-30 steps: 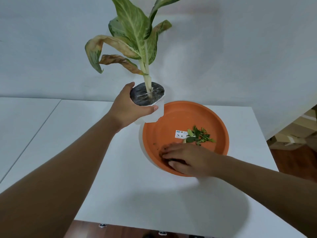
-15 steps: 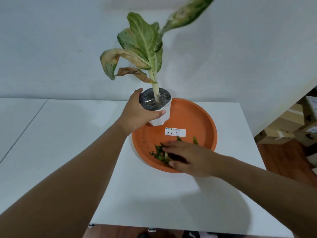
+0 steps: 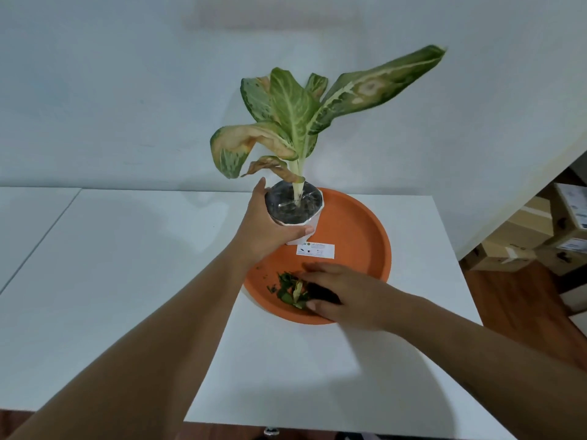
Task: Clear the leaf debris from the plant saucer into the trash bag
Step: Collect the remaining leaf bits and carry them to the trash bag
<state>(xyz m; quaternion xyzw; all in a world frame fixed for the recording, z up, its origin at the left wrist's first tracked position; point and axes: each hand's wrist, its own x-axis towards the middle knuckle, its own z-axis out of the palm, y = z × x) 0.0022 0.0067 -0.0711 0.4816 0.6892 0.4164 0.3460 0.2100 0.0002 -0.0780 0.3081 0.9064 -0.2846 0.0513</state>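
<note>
Looks like an office or storeroom kind of space: plain white tables [image 3: 95,281] pushed together against a bare white wall [image 3: 127,90], wood floor [image 3: 514,296], and taped cardboard boxes [image 3: 533,236] stacked off right.

One plant [image 3: 295,122] in one pot [image 3: 297,214], one saucer [image 3: 359,230], one leaf pile [image 3: 290,290], two hands [image 3: 266,227] [image 3: 346,296].

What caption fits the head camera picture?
Left hand holds white potted plant while right hand gathers green leaf scraps in round orange saucer.
</note>
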